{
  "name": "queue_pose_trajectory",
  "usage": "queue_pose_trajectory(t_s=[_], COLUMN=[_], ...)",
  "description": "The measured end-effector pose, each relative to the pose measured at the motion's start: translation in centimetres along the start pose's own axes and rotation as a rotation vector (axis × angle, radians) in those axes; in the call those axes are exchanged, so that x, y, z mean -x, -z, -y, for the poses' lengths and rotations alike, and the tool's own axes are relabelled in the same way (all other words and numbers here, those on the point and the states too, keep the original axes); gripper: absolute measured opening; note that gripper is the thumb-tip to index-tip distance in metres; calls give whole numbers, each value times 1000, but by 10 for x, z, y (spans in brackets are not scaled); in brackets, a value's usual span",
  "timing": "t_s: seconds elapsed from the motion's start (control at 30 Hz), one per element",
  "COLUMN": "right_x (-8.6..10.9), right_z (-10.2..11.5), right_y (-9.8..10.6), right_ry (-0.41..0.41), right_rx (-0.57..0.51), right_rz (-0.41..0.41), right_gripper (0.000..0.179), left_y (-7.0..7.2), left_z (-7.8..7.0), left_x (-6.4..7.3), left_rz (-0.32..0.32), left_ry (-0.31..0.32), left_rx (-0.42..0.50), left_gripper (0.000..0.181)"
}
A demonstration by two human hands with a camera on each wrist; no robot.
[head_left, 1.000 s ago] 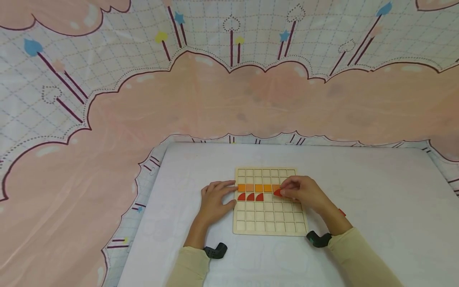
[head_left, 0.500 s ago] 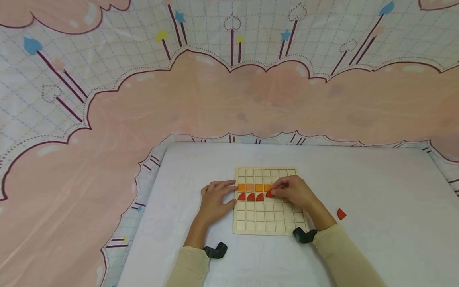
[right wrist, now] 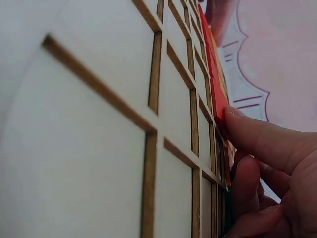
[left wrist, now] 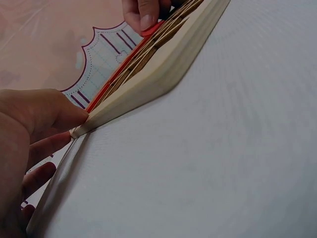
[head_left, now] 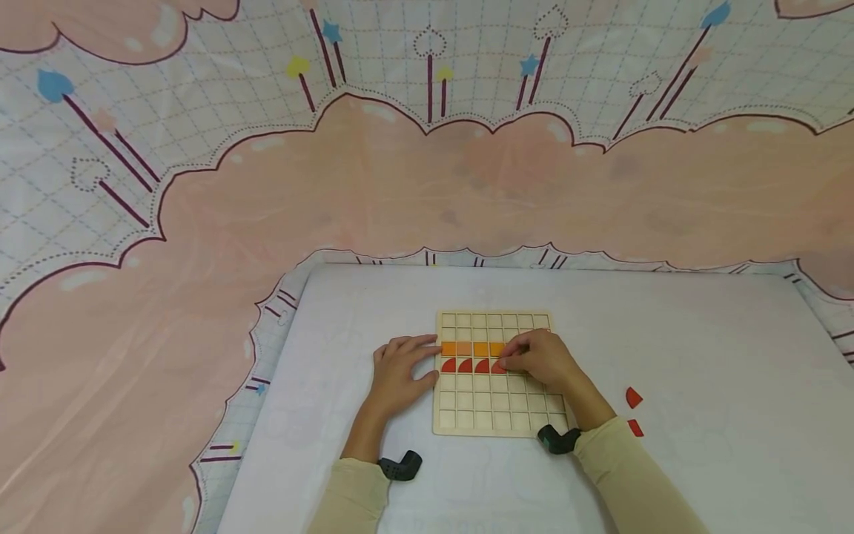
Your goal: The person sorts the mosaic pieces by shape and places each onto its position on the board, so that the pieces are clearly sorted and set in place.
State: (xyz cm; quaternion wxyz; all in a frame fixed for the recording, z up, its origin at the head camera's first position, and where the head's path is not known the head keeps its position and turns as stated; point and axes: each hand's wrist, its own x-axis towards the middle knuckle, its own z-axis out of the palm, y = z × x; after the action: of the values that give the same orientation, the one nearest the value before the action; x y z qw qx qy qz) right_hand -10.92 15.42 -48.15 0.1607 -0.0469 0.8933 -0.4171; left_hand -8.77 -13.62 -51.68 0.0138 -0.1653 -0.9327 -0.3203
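Observation:
A wooden grid board [head_left: 494, 423] lies on the white table. Orange square tiles [head_left: 465, 348] fill part of one row. In the row below, red quarter-circle tiles [head_left: 465, 366] sit side by side from the left edge. My right hand [head_left: 543, 360] pinches the rightmost red quarter-circle tile [head_left: 497, 366] at its cell, just right of the others. In the right wrist view, the thumb [right wrist: 257, 134] touches the red tile's edge. My left hand [head_left: 400, 377] rests with spread, extended fingers against the board's left edge; its thumb touches the rim in the left wrist view.
To the right of the board, a loose red quarter-circle tile [head_left: 633, 397] and another red piece [head_left: 635, 428] lie on the table [head_left: 720, 356], near the right sleeve. Dark wrist cameras sit on both wrists. A patterned pink-and-white sheet [head_left: 400, 185] hangs behind the table.
My right hand has moved left along the board, bringing the red quarter-circle tile to the fourth cell of its row. Loose red pieces have come into view beside the right forearm. The left hand stays put.

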Motion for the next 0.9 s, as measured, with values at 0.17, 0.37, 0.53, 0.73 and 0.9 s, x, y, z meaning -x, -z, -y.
queue_pose_trajectory(t_s=[0.17,0.37,0.53,0.73,0.9], right_x=[0,0,-1,-2,-2], right_z=[-1,-2,-3,-5,-5], right_y=[-1,-2,-1,0,1], right_ry=[6,25,8,1,5], right_rx=[21,31,-17,-25,-24], right_rz=[-9,-28,-4,14,21], right_gripper=[10,11,18,23,22], left_y=[0,-1,0,1,0], left_z=[-1,-1,-1,-2,-1], left_x=[0,-1,0,0,0], left_rz=[-6,-22,-23,-34,-19], left_ry=[-7,-14,-11,-19,-10], left_rx=[-6,-10,-7,-11,0], left_gripper=[40,40,40,39,39])
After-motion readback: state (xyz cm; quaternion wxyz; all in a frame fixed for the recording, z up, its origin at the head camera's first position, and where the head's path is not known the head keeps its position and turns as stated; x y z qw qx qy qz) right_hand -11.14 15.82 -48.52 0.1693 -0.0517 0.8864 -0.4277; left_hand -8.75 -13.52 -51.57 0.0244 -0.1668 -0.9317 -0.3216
